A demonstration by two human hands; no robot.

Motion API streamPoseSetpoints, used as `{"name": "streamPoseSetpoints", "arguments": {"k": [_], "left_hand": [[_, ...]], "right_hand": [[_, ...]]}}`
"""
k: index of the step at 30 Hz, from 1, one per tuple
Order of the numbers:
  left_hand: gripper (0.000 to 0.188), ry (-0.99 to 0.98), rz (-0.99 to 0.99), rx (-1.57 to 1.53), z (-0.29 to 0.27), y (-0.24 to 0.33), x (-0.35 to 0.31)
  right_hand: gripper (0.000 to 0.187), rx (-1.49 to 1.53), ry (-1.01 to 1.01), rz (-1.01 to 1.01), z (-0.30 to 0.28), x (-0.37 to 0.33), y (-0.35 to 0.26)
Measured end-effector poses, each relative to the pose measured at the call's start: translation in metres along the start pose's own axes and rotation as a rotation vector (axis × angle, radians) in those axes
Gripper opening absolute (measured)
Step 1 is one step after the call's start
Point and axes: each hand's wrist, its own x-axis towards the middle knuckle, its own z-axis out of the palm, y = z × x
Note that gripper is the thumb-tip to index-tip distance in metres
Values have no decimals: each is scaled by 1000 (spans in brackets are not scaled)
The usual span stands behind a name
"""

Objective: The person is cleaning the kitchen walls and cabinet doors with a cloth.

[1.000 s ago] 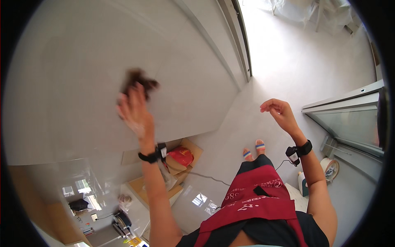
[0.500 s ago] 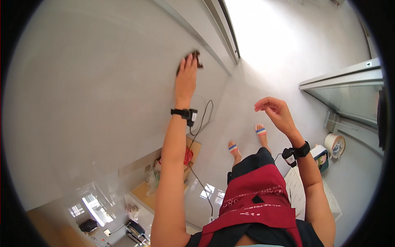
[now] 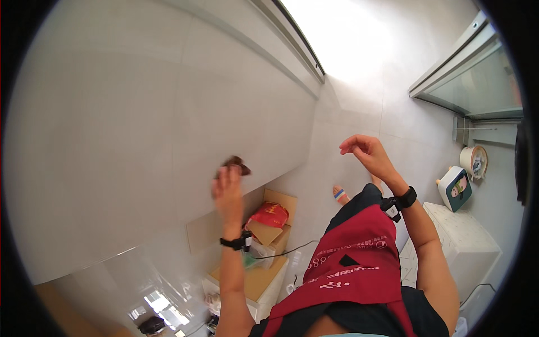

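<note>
My left hand point(image 3: 227, 194), slightly blurred, presses a dark brown cloth point(image 3: 236, 164) against the glossy grey tiled wall point(image 3: 123, 129). The cloth is bunched beneath its fingertips and sticks out beyond them. My right hand point(image 3: 368, 154) hangs in the air over the floor, touching nothing. Its fingers are loosely bent, with nothing visible in them. Each wrist wears a black strap, with a small dark device beside it.
Below my left hand, an open cardboard box point(image 3: 281, 202) holds a red bag point(image 3: 268, 215). A sliding glass door point(image 3: 471, 84) stands at the right. Nearby are a small stool point(image 3: 456, 190), a round bin point(image 3: 474, 162) and a white marbled cabinet point(image 3: 457, 230). A cable point(image 3: 286, 251) runs from my left wrist.
My left hand has slid the cloth down the wall, toward me and a little left. The view has shifted, showing more of the box. My right hand keeps nearly the same pose.
</note>
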Motion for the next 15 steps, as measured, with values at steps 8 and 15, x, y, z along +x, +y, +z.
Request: {"name": "streamPoseSetpoints", "arguments": {"k": [8, 15], "left_hand": [[59, 625, -509, 334, -138, -50, 215], [48, 512, -100, -98, 47, 48, 305]], "right_hand": [[28, -10, -24, 5, -2, 6, -4], [28, 45, 78, 91, -34, 12, 52]]}}
